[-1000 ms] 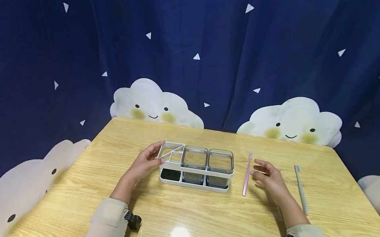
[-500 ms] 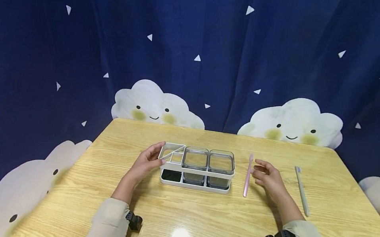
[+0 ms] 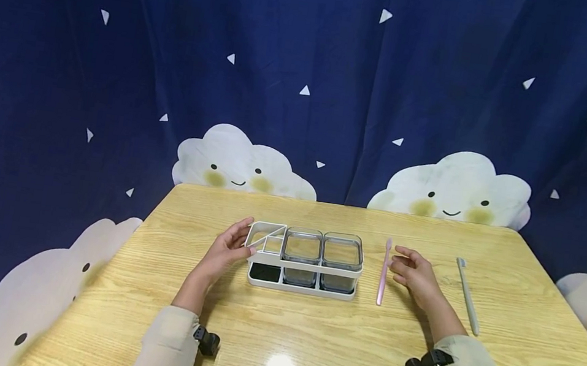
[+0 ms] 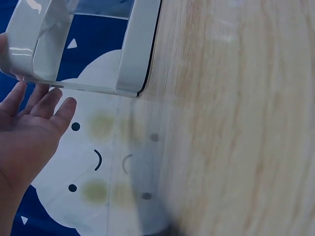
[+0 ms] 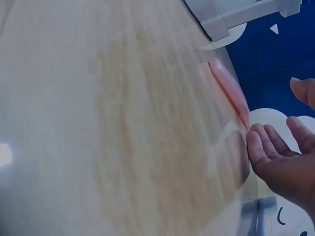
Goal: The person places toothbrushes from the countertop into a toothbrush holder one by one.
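A white toothbrush holder stands on the table, with a divided compartment at its left end and two clear square cups in its other slots. My left hand holds its left end, thumb at the front corner and fingers at the back. In the left wrist view, the fingertips lie right at the holder's end. Right of the holder lies a pink toothbrush, its handle large in the right wrist view. My right hand is beside it, fingers loosely bent, holding nothing.
A grey-green toothbrush lies at a slant to the right of my right hand. The wooden table ends at a dark blue curtain printed with clouds. Black wrist cameras sit on both sleeves.
The right forearm and its wrist camera have swung slightly left. The head view has shifted a little. Both hands, the holder and the toothbrushes stay where they were.
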Tool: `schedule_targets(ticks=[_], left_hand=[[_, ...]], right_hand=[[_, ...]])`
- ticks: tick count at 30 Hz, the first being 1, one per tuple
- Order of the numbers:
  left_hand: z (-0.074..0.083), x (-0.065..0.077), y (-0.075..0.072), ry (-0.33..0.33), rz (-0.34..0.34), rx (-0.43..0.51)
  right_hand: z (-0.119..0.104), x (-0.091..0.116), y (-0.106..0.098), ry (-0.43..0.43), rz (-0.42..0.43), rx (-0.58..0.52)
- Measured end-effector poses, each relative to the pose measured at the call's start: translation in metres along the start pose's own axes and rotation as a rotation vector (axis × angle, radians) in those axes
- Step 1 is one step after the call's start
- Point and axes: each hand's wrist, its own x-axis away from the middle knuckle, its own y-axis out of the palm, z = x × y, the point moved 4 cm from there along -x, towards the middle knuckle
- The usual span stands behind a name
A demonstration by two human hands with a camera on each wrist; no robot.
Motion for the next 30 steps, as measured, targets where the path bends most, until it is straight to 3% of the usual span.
schedule_targets(ticks=[16, 23, 30], left_hand=[[0.001, -0.001, -0.001, -0.03, -0.024, 0.004], [0.001, -0.001, -0.001, -0.033, -0.032, -0.007], [0.0, -0.001, -0.002, -0.04, -0.021, -0.014]], right_hand=[[0.009, -0.011, -0.002, 0.049, -0.056, 0.022], [0.01, -0.015, -0.006, 0.105, -0.098, -0.05], [0.011, -0.021, -0.007, 0.147, -0.096, -0.009]])
